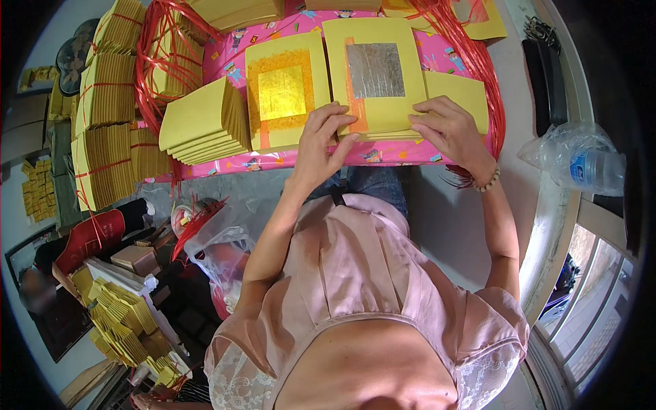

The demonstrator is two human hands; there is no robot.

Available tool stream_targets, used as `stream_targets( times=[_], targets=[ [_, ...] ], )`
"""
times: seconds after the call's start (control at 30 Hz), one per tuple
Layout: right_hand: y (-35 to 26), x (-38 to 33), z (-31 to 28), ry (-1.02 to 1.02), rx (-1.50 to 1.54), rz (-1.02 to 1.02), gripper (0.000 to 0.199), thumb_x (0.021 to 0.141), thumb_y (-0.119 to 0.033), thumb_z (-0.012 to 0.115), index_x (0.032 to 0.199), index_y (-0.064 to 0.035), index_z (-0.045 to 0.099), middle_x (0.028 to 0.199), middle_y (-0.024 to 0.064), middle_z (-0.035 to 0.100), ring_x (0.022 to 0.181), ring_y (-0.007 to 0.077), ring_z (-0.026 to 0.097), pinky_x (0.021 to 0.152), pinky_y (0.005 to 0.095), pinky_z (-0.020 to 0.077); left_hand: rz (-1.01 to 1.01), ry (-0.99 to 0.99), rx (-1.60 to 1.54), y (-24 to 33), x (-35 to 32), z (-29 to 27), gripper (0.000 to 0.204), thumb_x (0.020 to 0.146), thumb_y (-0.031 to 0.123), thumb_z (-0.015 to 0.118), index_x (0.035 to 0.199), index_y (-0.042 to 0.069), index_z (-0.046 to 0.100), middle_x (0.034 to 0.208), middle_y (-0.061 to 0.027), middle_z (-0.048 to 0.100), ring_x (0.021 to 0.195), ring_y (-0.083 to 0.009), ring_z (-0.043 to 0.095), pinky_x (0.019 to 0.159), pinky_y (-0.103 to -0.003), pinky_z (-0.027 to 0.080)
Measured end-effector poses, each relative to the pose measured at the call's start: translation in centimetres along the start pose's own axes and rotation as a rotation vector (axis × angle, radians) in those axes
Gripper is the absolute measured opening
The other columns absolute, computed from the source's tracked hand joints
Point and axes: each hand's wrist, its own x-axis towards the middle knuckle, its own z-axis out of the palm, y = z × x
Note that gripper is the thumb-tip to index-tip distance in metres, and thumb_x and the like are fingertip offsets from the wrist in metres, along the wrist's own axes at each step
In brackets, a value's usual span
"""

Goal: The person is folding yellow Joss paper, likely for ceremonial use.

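A small stack of yellow joss paper [383, 117] lies before me, its top sheet bearing a silver foil square [376, 71] and an orange stripe down the left side. My left hand [324, 142] is closed on its lower left corner, fingers on top and thumb at the near edge. At the lower right corner my right hand [447, 131] pinches the sheets between fingers and thumb. Just left lies another yellow paper stack [318, 65] with a gold foil square [281, 93] on an orange patch. Plain folded yellow sheets [205, 123] sit farther left.
Tall bundles of yellow paper [106, 89] tied with red string stand at the left. Red plastic strings [486, 68] hang over the right end of the pink patterned tablecloth [273, 164]. A bagged plastic bottle [589, 167] is at the right. More yellow bundles [123, 314] lie lower left.
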Motion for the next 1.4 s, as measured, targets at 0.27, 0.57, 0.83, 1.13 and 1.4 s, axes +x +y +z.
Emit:
stream_targets(
  times=[0.27,0.57,0.83,1.13,1.4],
  targets=[
    [0.0,0.2,-0.3,-0.03,0.025,0.025,0.014,0.082,-0.014,0.074,0.093,-0.0067,0.076,0.099,0.0087,0.068,0.094,0.025,0.064,0.08,0.0362,0.0529,-0.007,0.054,-0.024,0.0,-0.1,0.4,0.023,0.083,0.013,0.073,0.104,0.003,0.069,0.117,-0.0159,0.062,0.113,-0.0346,0.058,0.092,-0.041,0.049],
    [0.1,0.4,-0.3,-0.042,0.032,0.025,0.012,0.083,-0.015,0.073,0.093,-0.0073,0.076,0.099,0.0085,0.068,0.093,0.0252,0.064,0.079,0.0364,0.0526,-0.071,0.086,-0.037,0.6,0.3,0.7,0.019,0.081,0.011,0.072,0.097,0.001,0.069,0.114,-0.0161,0.062,0.106,-0.0329,0.059,0.086,-0.039,0.05],
    [-0.1,0.6,-0.5,-0.051,0.036,0.039,0.012,0.084,-0.014,0.072,0.092,-0.007,0.077,0.098,0.0083,0.068,0.092,0.0248,0.064,0.078,0.0363,0.0526,-0.04,0.113,-0.021,0.4,0.4,0.8,0.018,0.08,0.01,0.072,0.095,0.001,0.068,0.111,-0.0158,0.062,0.104,-0.0327,0.058,0.085,-0.038,0.049],
    [-0.1,0.5,-0.5,-0.045,0.051,0.042,0.012,0.084,-0.014,0.072,0.092,-0.0065,0.077,0.098,0.0085,0.067,0.092,0.0251,0.064,0.078,0.0367,0.0524,-0.035,0.12,-0.009,0.5,0.5,0.9,0.018,0.079,0.01,0.072,0.094,0.001,0.069,0.111,-0.0161,0.062,0.104,-0.0327,0.058,0.086,-0.038,0.049],
    [-0.1,0.6,-0.6,-0.051,0.063,0.044,0.012,0.084,-0.014,0.072,0.092,-0.0056,0.076,0.098,0.0087,0.067,0.092,0.0252,0.063,0.078,0.0365,0.0521,-0.05,0.123,-0.028,0.6,0.5,0.9,0.018,0.078,0.01,0.073,0.093,0.001,0.069,0.11,-0.0159,0.062,0.103,-0.0328,0.058,0.087,-0.039,0.048]
  ],
)
